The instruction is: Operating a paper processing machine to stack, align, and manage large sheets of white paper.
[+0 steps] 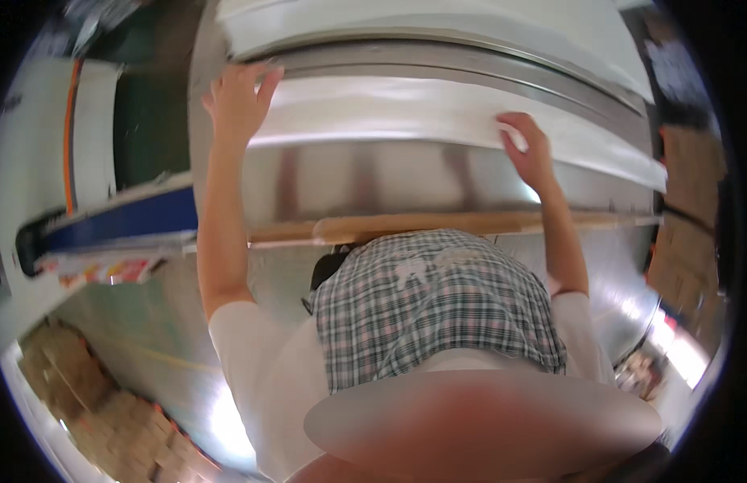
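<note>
A long, glossy white strip of sheet material (373, 109) lies across a steel worktop (406, 173). At its left end is my left hand (238, 101), thumb and fingers spread, with nothing seen in its grasp. My right hand (532, 151) hovers over or touches the strip farther right; contact is unclear. Its thumb and forefinger curve toward each other with a small gap between them, and the other fingers are partly hidden. Beyond the strip runs a metal rail (438, 58), and behind that lies a broad white sheet (438, 24).
A wooden edge (406, 227) borders the worktop close to my checked apron (438, 298). A blue-sided bench or machine part (128, 219) adjoins on the left. Cardboard boxes are stacked at right (683, 249) and behind me at lower left (120, 427).
</note>
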`<state>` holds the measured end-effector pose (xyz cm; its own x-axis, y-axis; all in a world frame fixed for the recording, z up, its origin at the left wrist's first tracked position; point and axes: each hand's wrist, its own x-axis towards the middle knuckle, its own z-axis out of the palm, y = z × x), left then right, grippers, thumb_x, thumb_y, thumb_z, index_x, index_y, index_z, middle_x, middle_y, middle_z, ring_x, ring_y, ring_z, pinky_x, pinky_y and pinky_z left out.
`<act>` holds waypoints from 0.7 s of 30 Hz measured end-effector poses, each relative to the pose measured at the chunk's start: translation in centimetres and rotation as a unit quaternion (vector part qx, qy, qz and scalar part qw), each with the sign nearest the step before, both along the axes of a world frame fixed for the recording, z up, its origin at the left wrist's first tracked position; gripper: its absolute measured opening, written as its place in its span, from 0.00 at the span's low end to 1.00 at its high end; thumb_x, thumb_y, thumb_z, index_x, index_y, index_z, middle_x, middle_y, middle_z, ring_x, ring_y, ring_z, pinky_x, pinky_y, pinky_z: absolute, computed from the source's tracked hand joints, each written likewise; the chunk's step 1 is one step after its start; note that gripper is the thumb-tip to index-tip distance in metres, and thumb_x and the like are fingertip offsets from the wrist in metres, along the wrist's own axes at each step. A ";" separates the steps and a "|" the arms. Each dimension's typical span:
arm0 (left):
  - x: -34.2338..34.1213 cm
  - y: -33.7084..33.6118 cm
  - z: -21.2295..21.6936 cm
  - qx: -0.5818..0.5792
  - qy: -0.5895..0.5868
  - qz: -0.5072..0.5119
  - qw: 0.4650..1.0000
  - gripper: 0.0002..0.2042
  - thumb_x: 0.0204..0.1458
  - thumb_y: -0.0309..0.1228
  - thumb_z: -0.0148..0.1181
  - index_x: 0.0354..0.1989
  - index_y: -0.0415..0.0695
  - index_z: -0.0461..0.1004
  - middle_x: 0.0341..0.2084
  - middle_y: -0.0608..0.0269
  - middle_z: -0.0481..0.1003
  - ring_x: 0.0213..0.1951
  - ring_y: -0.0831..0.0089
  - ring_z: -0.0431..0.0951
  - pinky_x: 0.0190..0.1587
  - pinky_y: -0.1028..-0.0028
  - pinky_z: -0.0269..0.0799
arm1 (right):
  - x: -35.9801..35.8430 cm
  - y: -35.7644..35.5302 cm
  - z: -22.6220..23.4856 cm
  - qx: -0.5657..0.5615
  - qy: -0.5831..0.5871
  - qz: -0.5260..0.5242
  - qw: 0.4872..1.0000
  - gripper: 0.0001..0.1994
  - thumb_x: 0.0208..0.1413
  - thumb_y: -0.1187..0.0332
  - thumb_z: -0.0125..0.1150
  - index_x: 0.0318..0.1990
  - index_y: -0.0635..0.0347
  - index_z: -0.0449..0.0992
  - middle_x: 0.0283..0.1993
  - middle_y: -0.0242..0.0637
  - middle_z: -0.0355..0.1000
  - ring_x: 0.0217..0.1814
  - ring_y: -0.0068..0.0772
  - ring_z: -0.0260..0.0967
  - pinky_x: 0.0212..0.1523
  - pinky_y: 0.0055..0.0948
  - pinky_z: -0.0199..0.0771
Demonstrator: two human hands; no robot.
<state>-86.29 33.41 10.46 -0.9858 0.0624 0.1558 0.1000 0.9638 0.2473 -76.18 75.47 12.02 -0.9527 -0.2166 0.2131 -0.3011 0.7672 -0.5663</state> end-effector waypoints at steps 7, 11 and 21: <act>2.9 2.5 -5.5 -0.121 -0.245 -0.008 0.962 0.24 0.54 0.51 0.35 0.46 0.47 0.69 0.47 0.55 0.67 0.52 0.53 0.61 0.48 0.34 0.47 | 1.3 -0.1 -2.6 -0.003 -0.001 0.012 1.000 0.10 0.44 0.77 0.54 0.37 0.57 0.70 0.41 0.36 0.68 0.47 0.41 0.63 0.48 0.36 0.62; 9.8 -5.3 -8.6 -0.156 -0.157 0.059 0.973 0.18 0.55 0.44 0.36 0.43 0.46 0.69 0.43 0.55 0.69 0.48 0.55 0.65 0.45 0.48 0.59 | 3.5 2.9 -2.2 0.005 -0.025 0.003 1.000 0.10 0.43 0.77 0.53 0.36 0.57 0.70 0.40 0.36 0.68 0.45 0.40 0.63 0.47 0.36 0.62; 11.2 -10.6 -4.7 -0.181 -0.105 0.128 0.969 0.19 0.56 0.44 0.34 0.45 0.46 0.67 0.45 0.60 0.68 0.48 0.57 0.65 0.52 0.55 0.54 | 3.9 25.0 -4.0 0.014 0.018 -0.177 0.984 0.11 0.41 0.79 0.52 0.35 0.59 0.72 0.39 0.39 0.68 0.43 0.42 0.64 0.44 0.33 0.66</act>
<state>-75.14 22.76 5.78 -0.9837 -0.1762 -0.0356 -0.1707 0.9777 -0.1223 -72.28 100.50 8.07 -0.9613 0.1219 0.2469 -0.0312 0.8428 -0.5374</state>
